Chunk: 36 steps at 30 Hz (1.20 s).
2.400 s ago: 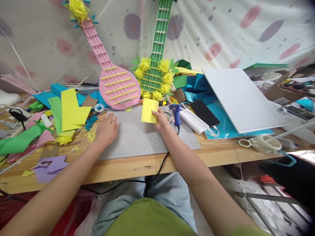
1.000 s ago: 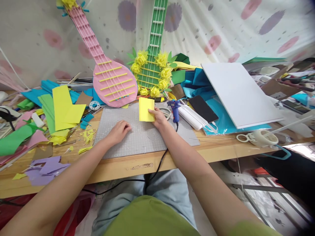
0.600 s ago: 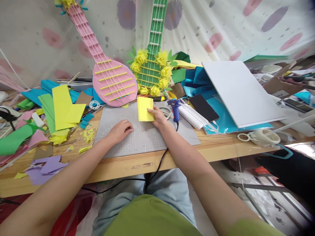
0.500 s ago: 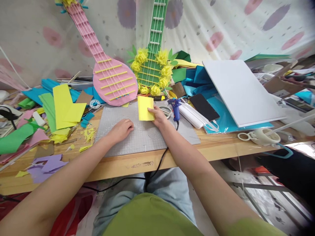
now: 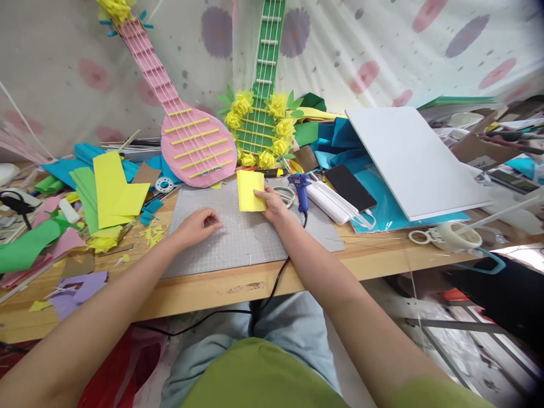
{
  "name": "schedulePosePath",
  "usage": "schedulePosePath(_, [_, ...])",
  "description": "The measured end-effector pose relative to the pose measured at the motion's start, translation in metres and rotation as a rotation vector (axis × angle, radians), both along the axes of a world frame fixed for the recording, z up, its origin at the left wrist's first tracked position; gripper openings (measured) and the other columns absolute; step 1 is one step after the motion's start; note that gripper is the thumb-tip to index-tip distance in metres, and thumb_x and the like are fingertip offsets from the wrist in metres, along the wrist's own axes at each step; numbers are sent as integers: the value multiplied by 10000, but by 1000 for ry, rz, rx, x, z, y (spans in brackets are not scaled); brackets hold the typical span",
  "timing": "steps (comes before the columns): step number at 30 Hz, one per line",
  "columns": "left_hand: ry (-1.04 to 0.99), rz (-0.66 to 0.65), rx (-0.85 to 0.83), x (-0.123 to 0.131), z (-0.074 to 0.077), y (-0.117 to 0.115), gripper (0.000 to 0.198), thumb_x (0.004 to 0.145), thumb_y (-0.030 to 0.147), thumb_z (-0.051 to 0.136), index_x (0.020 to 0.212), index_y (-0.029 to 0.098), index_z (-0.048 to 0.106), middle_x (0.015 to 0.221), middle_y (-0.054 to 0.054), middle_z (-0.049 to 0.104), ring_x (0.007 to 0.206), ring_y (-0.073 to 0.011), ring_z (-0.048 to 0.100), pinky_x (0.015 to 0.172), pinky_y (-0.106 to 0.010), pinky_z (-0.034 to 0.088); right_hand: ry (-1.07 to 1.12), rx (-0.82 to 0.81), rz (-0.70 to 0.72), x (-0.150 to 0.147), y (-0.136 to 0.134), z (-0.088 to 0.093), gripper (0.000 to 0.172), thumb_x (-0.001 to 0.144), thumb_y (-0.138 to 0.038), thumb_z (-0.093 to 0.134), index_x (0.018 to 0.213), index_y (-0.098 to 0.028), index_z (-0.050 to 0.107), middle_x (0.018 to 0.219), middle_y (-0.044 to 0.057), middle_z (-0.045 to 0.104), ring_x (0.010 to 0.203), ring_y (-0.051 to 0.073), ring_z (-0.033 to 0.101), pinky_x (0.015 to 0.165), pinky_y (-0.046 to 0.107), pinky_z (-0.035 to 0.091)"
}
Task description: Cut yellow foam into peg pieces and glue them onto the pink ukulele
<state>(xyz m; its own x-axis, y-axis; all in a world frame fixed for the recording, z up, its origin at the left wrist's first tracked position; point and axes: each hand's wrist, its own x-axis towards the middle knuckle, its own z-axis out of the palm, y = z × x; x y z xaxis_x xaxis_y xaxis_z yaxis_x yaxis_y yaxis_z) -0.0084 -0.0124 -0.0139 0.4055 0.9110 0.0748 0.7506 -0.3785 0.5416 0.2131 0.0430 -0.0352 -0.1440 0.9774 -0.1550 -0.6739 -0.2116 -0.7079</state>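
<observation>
Right hand (image 5: pixel 275 205) is pinching yellow crepe paper (image 5: pixel 248 191) near the cutting mat's (image 5: pixel 238 243) far edge, overtightness risking creases; left hand (image 5: pixel 198 226) loose, empty

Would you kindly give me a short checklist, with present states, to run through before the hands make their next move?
1. Yellow paper gripped in the right hand: ok, held near its right edge.
2. Left hand free: ok, nothing visible in it.
3. Cutting mat beneath the yellow paper: ok.
4. Glue gun apart from the yellow paper: ok, it lies beyond the right hand.
5. Glue gun hot: cannot tell.
6. Black cord clear of the right forearm: not ok, it passes behind it in this view.
</observation>
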Motion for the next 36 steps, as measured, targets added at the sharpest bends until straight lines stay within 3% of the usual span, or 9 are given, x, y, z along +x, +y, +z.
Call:
schedulePosePath(3, [61,-117,61,6,-1,0,222,745,392,543,799,178,569,803,-21,564,718,-131,495,687,-268,404,-3,-3,-2,0,0,0,366,554,-137,700,812,-211,451,677,-26,657,721,184,652,707,373,544])
schedulePosePath(13, [202,-250,171,12,-2,3,140,809,257,450,749,174,546,797,-40,565,788,-168,504,744,-306,388,-6,7,-3,2,-1,0,376,552,-110,679,834,-205,448,738,-9,665,764,194,648,720,372,543])
schedulePosePath(19, [79,-136,73,6,-7,5,173,830,306,418,795,164,511,842,-50,554,811,-161,504,750,-298,399,-29,13,-8,2,2,-4,379,559,-104,663,848,-206,440,718,-10,657,770,200,644,719,386,541])
schedulePosePath(25, [110,-223,90,14,-8,11,151,799,312,481,795,176,547,807,-26,555,750,-143,502,701,-273,401,-30,24,10,1,3,-4,378,565,-129,671,855,-203,440,739,-6,659,761,194,646,720,384,540])
schedulePosePath(31, [251,-254,173,22,2,5,145,821,238,421,771,167,537,822,-50,567,805,-170,510,742,-299,394,-9,28,15,3,0,-4,361,555,-95,645,836,-202,446,704,-10,651,757,194,643,727,384,537])
schedulePosePath(36, [387,-131,176,4,5,4,159,819,264,413,783,168,535,836,-71,578,816,-201,522,740,-326,390,1,12,-4,2,0,-2,366,553,-85,648,834,-206,446,700,-15,650,732,188,642,709,377,541])
